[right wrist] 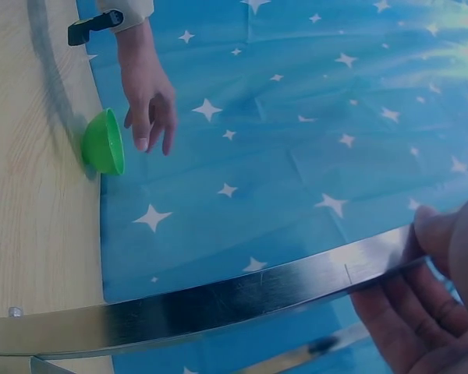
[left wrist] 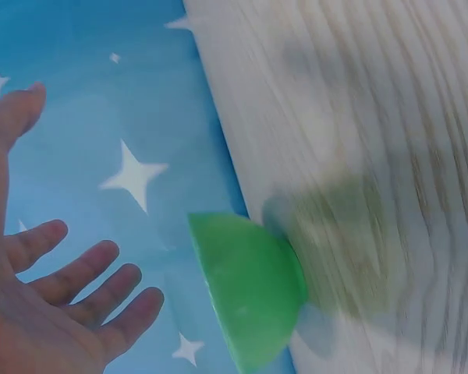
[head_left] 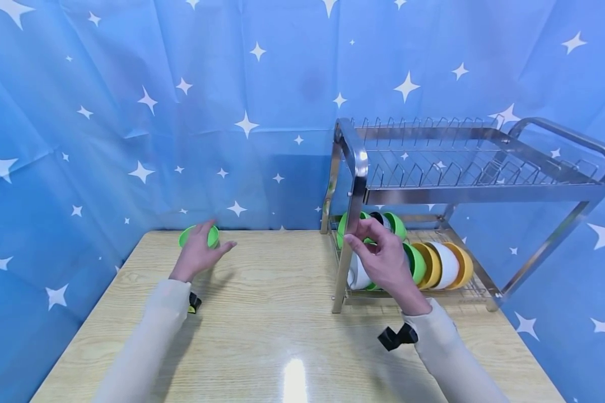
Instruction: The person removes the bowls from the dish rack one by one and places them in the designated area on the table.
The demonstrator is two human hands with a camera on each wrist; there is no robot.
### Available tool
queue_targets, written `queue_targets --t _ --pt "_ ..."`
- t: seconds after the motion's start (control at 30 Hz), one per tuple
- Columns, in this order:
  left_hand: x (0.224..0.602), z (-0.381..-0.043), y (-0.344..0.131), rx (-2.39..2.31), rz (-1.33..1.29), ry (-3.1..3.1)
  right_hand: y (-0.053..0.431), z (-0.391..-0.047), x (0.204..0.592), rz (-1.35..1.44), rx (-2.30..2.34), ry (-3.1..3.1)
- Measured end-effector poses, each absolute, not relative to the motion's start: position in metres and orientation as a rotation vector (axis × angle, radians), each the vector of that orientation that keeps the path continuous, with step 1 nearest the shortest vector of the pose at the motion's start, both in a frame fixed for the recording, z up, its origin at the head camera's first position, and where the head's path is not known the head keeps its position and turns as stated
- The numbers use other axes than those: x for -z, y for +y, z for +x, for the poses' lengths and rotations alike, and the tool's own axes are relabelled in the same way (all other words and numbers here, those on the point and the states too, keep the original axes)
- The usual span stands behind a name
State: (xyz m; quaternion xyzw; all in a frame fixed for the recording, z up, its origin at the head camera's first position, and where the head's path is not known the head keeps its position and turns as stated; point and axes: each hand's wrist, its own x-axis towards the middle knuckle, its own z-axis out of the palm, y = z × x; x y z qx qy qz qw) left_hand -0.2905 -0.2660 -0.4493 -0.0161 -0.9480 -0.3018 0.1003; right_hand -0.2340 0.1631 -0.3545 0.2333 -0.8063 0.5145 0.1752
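Observation:
A green bowl [head_left: 213,237] stands upright near the table's far left edge. My left hand [head_left: 199,254] hovers beside and above it, fingers spread and apart from the bowl in the left wrist view. The two-tier metal dish rack [head_left: 464,196] stands on the right. My right hand [head_left: 383,262] holds its front left post, thumb on one side and fingers on the other, as the right wrist view shows. Behind that hand, on the lower tier, green bowls [head_left: 417,263], yellow bowls [head_left: 464,266] and a white bowl [head_left: 443,264] stand on edge; the hand hides some.
The rack's upper tier [head_left: 484,195] has rows of wire dividers. A wooden table [head_left: 262,313] runs beneath everything. A blue curtain [head_left: 292,67] with white stars hangs behind and at both sides. Each wrist bears a black camera mount [head_left: 398,337].

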Motion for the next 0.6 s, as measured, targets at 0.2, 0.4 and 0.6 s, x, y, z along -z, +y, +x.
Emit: queue_targets --t 0.2,0.4,0.6 --pt "0.443 -0.286 -0.244 1.002 -0.111 -2.760 0.164 -0.234 0.356 0.644 -1.477 -2.292" --pt "0.435 -0.277 -0.219 1.030 -0.185 -2.725 0.163 -0.234 0.358 0.660 -1.479 -2.278" --pt "0.425 -0.269 -0.192 1.044 -0.246 -2.705 0.163 -0.234 0.359 0.639 -1.477 -2.290"
